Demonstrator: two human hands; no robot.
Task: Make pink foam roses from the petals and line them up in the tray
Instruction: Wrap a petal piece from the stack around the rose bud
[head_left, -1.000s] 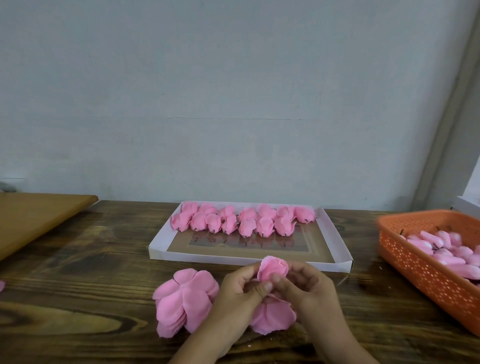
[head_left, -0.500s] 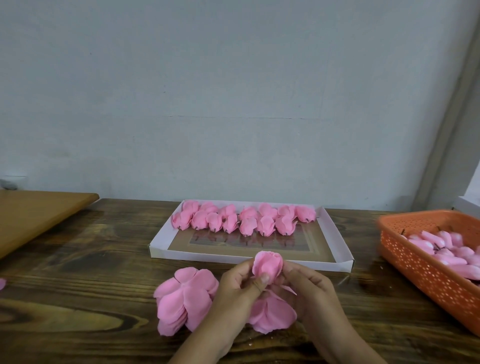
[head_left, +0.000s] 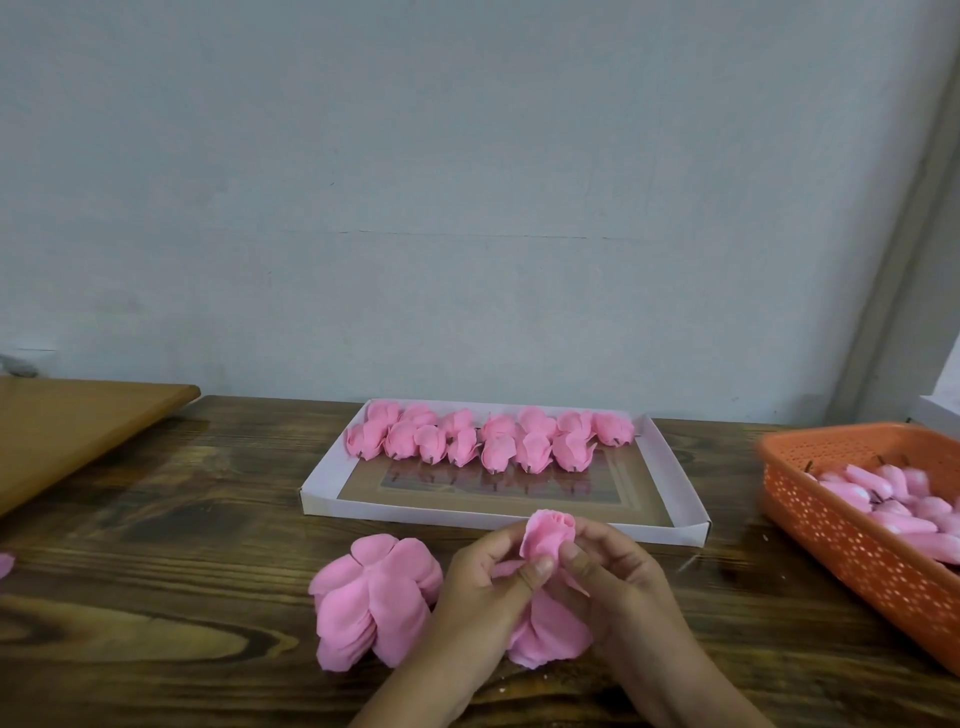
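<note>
The rose sits at 6 o'clock, just before the tray, pinched between both thumbs. Left hand and right hand each keep a clamped grip on it. Petals lie at 8 o'clock on the surface; a basket stands at 3 o'clock. Finished roses line the tray's far edge.

Both hands pinching pink rose, loose petals beside, tray behind

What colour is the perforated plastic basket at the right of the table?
Orange. The perforated plastic basket shows best in the head view, the only one.
</note>
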